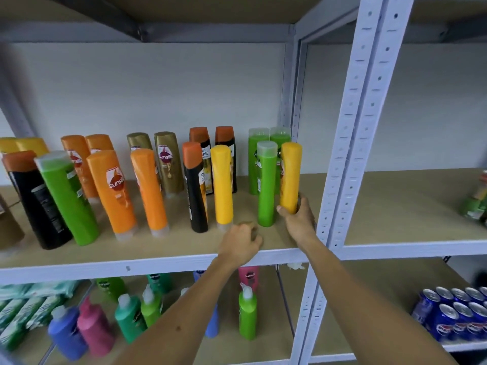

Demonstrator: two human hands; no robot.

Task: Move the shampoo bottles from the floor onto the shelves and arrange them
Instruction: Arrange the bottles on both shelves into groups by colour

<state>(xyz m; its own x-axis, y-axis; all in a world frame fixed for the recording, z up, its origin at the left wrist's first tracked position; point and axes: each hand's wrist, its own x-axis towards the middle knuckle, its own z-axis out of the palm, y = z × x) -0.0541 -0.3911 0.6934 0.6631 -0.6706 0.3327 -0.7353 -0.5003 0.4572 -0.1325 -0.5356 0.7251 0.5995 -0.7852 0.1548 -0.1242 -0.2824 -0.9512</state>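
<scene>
My right hand (297,219) grips the base of a yellow shampoo bottle (290,175) standing at the right end of the wooden shelf (158,248), beside the grey upright post (350,143). A green bottle (267,185) stands just left of it. My left hand (241,242) hovers with curled fingers over the shelf's front edge, holding nothing, just below another yellow bottle (223,183). Rows of orange, gold, black and green bottles fill the shelf to the left.
The shelf below holds pump bottles in blue, pink and green (247,314), and packets at far left. A pack of blue cans (458,312) sits on the lower right shelf. The right bay's shelf (408,206) has a green item at its far edge.
</scene>
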